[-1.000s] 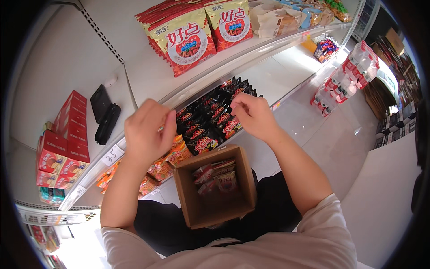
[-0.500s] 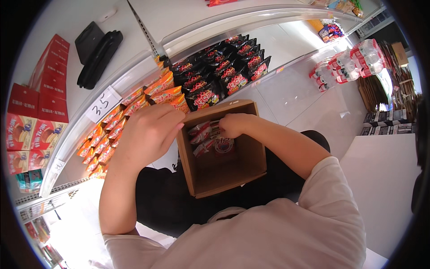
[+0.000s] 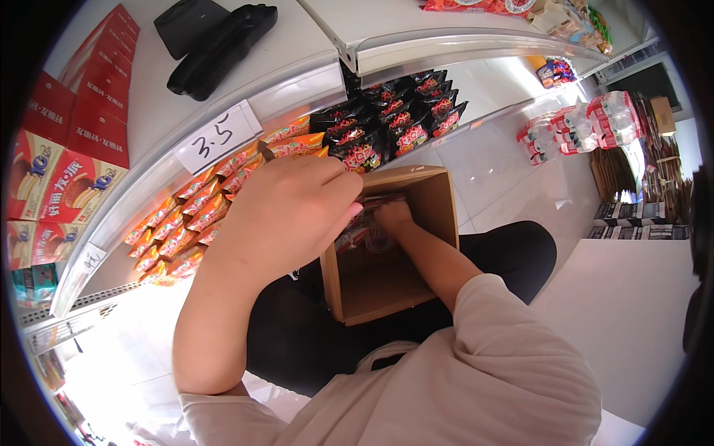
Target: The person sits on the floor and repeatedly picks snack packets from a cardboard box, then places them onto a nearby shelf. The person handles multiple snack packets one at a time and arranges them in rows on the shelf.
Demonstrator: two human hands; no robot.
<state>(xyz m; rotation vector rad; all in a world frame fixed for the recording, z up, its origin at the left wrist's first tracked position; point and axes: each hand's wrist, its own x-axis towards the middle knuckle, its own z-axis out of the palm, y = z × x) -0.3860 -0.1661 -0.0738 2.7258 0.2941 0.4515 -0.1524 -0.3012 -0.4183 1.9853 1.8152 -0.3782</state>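
An open brown cardboard box (image 3: 390, 293) sits tilted between my legs, its opening facing up toward me. Inside, along its upper left side, lie several small red and pale snack packets (image 3: 351, 239). My left hand (image 3: 294, 212) is closed at the box's upper left rim, with thumb and fingertips against the edge. Deep in the box, my right hand (image 3: 392, 215) is at the packets with its fingers curled in. What lies between those fingers is hidden in the shade.
Orange snack bags (image 3: 204, 215) and black snack bags (image 3: 405, 130) stand in rows on the low shelf ahead. A clear curved shelf edge (image 3: 297, 85) runs above them. Red boxes (image 3: 100, 111) and a black object (image 3: 223, 52) occupy the upper shelf. Bottle packs (image 3: 580, 126) stand right.
My right hand has reached deeper into the box. The left hand and the box sit further right in the picture, and the shelf appears closer.
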